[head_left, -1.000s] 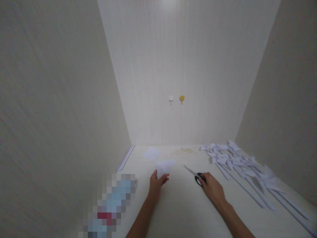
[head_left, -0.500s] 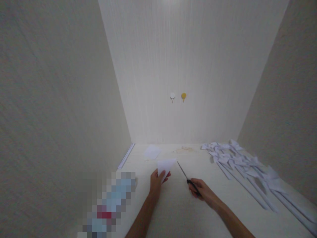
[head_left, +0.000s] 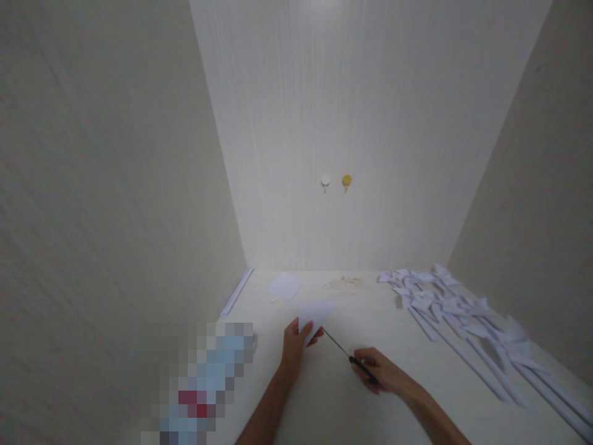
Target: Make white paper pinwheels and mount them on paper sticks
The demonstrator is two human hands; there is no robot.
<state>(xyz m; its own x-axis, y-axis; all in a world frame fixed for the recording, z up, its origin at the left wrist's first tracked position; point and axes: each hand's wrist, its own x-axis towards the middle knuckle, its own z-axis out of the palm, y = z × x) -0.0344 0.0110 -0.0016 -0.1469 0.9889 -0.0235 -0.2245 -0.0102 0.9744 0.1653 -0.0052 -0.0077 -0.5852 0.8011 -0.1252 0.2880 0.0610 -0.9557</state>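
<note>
In the head view, the left hand [head_left: 293, 341] is clamped on a white, roughly triangular piece of paper [head_left: 315, 313], thumb on top, over the middle of the pale, smooth tabletop [head_left: 324, 408]. The paper's wide edge faces the far side and it narrows toward the palm. To its right and nearer, the right hand [head_left: 377, 372] is closed around the black handles of a pair of metal-bladed scissors [head_left: 351, 359]. They point far and left, their tip just beside the left fingertips and the paper's right edge; whether they touch I cannot tell.

Farther back on the left lies a flat white paper sheet [head_left: 284, 287], with thin tan strands [head_left: 349, 281] to its right. Long white rolled paper sticks [head_left: 237, 292] lie along the far left edge. On the right, folded white paper shapes with long sticks [head_left: 440, 301] are spread from far to near.
</note>
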